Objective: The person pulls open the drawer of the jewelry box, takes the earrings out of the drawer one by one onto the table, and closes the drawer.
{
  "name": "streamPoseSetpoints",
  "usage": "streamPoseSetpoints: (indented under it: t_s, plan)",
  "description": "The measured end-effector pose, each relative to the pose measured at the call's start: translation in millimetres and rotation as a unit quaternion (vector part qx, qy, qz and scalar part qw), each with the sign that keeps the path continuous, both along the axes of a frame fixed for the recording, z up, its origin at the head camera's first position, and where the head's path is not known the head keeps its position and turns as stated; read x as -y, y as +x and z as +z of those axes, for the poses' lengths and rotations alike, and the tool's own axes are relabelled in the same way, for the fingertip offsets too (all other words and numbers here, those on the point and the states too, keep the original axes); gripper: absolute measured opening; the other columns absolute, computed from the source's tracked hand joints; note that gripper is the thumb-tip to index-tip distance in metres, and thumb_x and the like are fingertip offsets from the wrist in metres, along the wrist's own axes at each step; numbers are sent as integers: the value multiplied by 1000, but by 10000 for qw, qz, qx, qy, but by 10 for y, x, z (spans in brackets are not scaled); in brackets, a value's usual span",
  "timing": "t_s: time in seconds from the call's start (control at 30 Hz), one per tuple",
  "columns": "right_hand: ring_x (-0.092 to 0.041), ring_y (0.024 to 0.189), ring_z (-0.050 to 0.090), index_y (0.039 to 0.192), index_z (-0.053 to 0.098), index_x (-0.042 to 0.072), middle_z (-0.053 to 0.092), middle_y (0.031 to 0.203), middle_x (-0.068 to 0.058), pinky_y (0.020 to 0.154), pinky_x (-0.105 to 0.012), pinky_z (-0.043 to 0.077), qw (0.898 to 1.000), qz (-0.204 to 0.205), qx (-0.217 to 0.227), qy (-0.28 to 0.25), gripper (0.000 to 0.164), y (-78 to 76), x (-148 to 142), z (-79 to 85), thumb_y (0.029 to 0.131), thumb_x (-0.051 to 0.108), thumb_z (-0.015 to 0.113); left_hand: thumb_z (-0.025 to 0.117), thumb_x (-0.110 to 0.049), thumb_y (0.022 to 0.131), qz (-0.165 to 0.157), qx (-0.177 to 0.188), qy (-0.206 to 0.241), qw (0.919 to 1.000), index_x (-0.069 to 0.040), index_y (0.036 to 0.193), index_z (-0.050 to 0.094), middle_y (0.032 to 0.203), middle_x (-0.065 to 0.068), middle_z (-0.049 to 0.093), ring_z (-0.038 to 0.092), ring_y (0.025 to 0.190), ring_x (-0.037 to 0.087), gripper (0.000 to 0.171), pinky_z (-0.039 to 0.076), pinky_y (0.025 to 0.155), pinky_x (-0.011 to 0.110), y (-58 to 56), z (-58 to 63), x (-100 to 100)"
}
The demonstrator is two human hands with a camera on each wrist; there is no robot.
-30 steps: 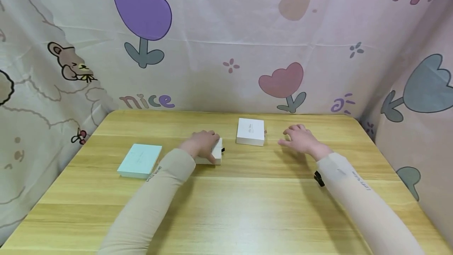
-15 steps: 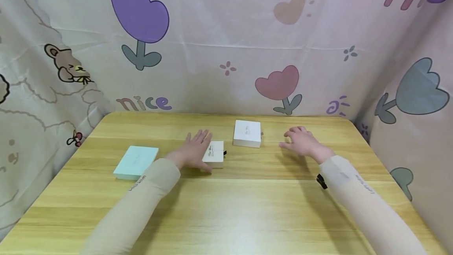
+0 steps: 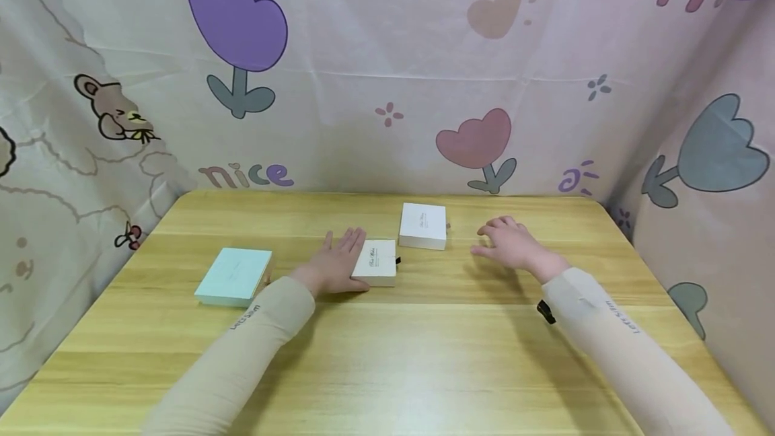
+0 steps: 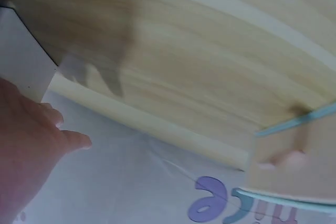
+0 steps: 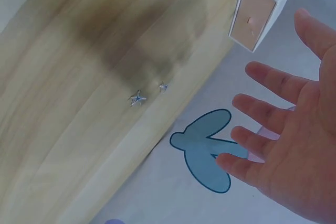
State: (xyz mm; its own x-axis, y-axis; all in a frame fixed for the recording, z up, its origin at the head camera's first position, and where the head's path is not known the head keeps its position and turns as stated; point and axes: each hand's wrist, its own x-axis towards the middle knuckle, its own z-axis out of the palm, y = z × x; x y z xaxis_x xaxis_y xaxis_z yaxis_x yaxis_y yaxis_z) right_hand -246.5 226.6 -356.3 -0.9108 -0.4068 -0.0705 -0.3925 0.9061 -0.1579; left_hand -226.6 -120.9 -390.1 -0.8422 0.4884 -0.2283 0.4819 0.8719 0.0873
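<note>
A cream box (image 3: pixel 377 263) with dark lettering and a small black tab lies flat mid-table. My left hand (image 3: pixel 334 268) touches its left side with fingers straight and spread. Behind it to the right sits a white box (image 3: pixel 424 224), apart from my right hand (image 3: pixel 511 244), which hovers right of it with loose fingers and holds nothing. In the right wrist view, two small shiny star-shaped pieces (image 5: pixel 137 98) lie on the table near that hand's shadow; the head view does not show them. A pale teal box (image 3: pixel 236 276) rests at the left.
The wooden table (image 3: pixel 387 355) ends at the back against a hanging printed cloth (image 3: pixel 345 32), which also rises at both sides. Something small and black (image 3: pixel 546 311) sits at the right wrist's sleeve.
My left hand has let go of its hold over the cream box, drawn back to its left side, and slid it rightward, closer to the white box. The right hand has barely moved.
</note>
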Motion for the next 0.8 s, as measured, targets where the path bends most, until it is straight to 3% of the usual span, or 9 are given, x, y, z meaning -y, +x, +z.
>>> streamPoseSetpoints:
  t_s: [0.27, 0.6, 0.8]
  plan:
    - [-47, 125, 37, 124, 56, -1, 50, 132, -25, 102, -64, 30, 10000, 19, -3, 60, 52, 25, 40, -1, 92, 39, 55, 55, -59, 85, -9, -61, 149, 9999, 3, 149, 3, 157, 18, 5, 5, 146, 32, 102, 2, 116, 57, 18, -16, -177]
    - [-42, 123, 42, 126, 56, 2, 53, 131, -21, 100, -60, 33, 9997, 22, 38, 242, 54, 56, 171, 6, 91, 43, 54, 54, -65, 83, -101, -99, 53, 9999, -1, 150, 1, 158, 14, 5, 3, 146, 27, 106, 2, 117, 54, 7, -88, -251]
    - [-41, 116, 49, 123, 58, 0, 59, 125, -20, 96, -59, 37, 9994, -190, -68, 288, 52, 50, 215, 11, 92, 41, 53, 56, -68, 79, -120, -163, 503, 9985, 1, 150, 5, 158, 17, 5, 2, 146, 31, 111, 1, 116, 56, 15, -76, -219]
